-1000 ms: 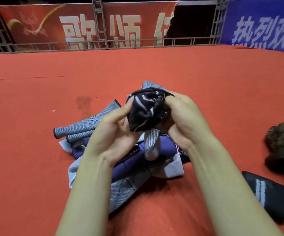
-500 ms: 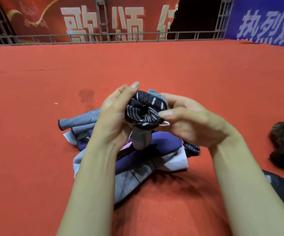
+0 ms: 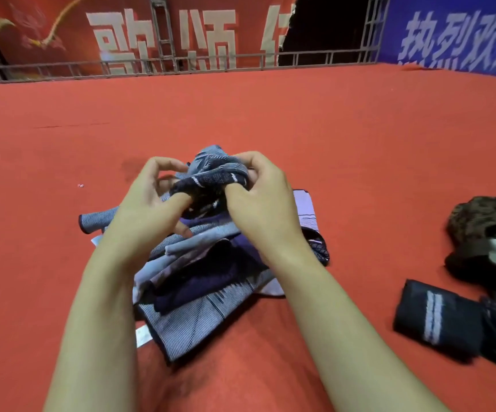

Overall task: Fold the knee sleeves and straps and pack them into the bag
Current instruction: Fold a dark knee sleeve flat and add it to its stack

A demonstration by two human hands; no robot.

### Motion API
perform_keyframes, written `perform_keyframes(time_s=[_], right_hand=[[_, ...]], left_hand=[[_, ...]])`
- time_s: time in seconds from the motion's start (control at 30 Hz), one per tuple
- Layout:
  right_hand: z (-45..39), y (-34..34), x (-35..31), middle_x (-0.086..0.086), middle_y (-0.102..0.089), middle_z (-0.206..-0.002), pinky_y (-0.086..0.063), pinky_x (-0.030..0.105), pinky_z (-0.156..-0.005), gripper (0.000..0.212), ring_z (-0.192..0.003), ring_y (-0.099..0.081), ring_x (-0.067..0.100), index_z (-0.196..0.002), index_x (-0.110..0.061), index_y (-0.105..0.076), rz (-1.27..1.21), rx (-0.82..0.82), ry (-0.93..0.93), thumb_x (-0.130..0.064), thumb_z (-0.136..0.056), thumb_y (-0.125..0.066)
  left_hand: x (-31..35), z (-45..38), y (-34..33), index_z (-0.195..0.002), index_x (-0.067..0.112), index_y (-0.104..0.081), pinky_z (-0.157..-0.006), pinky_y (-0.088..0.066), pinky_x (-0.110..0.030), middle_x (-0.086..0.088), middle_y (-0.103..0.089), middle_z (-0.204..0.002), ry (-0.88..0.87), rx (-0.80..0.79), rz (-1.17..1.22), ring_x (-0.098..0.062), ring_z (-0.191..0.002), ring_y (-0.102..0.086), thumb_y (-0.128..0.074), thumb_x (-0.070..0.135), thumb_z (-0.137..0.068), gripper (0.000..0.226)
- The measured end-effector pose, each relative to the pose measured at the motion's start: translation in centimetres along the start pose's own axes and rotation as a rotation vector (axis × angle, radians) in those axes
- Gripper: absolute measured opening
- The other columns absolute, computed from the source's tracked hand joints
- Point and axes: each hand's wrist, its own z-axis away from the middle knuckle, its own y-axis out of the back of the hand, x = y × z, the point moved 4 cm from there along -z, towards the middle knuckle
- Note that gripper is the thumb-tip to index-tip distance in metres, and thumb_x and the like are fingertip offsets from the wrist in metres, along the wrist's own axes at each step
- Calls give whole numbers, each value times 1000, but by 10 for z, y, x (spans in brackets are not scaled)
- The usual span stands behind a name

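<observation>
While both hands work above the pile of knee sleeves (image 3: 208,281), that pile serves as the fixed mark on the red carpet (image 3: 359,138). Left of the pile's far edge, a grey rolled sleeve (image 3: 98,221) pokes out sideways, its dark-rimmed end pointing away from the heap. A tiny pale scrap (image 3: 80,185) lies on the carpet farther left and beyond it. Above the pile's left half, the left hand (image 3: 148,203) has its fingers curled, thumb and a fingertip pinching the near edge of a dark patterned sleeve (image 3: 214,176) held up over the pile. Above the pile's right half, the right hand (image 3: 261,203) grips the same sleeve from the other side, fingers bent round its bunched fabric; a grey part of the sleeve rises between the two hands. The pile itself is a loose heap of grey striped, pale lilac and dark purple pieces, overlapping, with a white label showing at its near left corner. Well right of the pile, a black folded piece with white stripes (image 3: 437,319) lies flat on the carpet. Beyond that, near the right edge, sits a mottled brown bag (image 3: 478,224), with something white showing at its opening. Far behind the pile, a metal railing (image 3: 181,65) backs the carpet, with a red banner (image 3: 62,31) and a blue banner (image 3: 454,34).
</observation>
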Motion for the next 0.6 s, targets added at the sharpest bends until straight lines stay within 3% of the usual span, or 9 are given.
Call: perform_keyframes(time_s=[0.07,0.17,0.27,0.33,0.4,0.47,0.53,0.6], right_hand=[[-3,-3,14,-4,-78,-96,-60,38,-79,34,-82,-73,17,-111,-29,-56,-221,-72,-187,-10,-84,-62],[-3,-8,30,7,-70,-104,-54,31,-73,46,-83,-67,19,-135,-5,-53,-632,-306,-434,-3,-90,-64],[-1,-3,37,10,-65,-113,-48,33,-88,54,-103,-61,23,-140,-1,-48,-753,-600,-375,-8,-89,-62],[-3,2,41,8,-68,-106,-50,35,-91,43,-97,-62,22,-128,-12,-47,-563,-684,-262,-3,-90,-64],[-9,7,44,2,-71,-94,-52,37,-85,37,-83,-62,16,-114,-23,-49,-142,-586,-119,-11,-86,-69],[-18,17,47,-5,-71,-80,-50,35,-75,29,-66,-57,8,-101,-29,-52,193,-330,-20,-22,-80,-70],[-25,38,47,-4,-71,-73,-49,32,-66,27,-61,-59,9,-98,-27,-55,249,-66,46,-16,-81,-73],[-29,59,49,-1,-72,-82,-47,29,-65,32,-72,-65,16,-104,-26,-59,253,71,94,-10,-81,-73]], left_hand=[[-3,-2,-4,-112,20,-58,-51,-59,-30,1,-70,-105,2,64,-50,-12,-71,-70,-46,-5,-97,31],[-7,-3,-16,-100,14,-69,-60,-63,-38,-4,-74,-90,49,96,40,-20,-81,-75,-38,-10,-99,39],[-19,-6,-25,-105,7,-76,-81,-64,-46,-16,-78,-101,180,13,227,-30,-94,-74,-36,-12,-91,47],[-28,-4,-31,-108,2,-77,-84,-63,-52,-24,-76,-106,325,-32,367,-39,-96,-73,-39,-10,-85,46],[-29,-1,-40,-102,0,-76,-72,-64,-41,-21,-75,-92,369,-29,403,-34,-82,-72,-44,-9,-74,43],[-13,1,-51,-85,2,-75,-60,-56,-25,-12,-69,-72,197,-5,290,-21,-66,-67,-46,-11,-68,35],[7,3,-69,-72,1,-70,-58,-48,-23,-3,-62,-63,-40,-90,176,-13,-63,-58,-47,-8,-64,27],[14,9,-91,-82,-7,-70,-66,-47,-27,-5,-63,-72,-130,-279,153,-14,-71,-57,-46,-5,-60,32]])
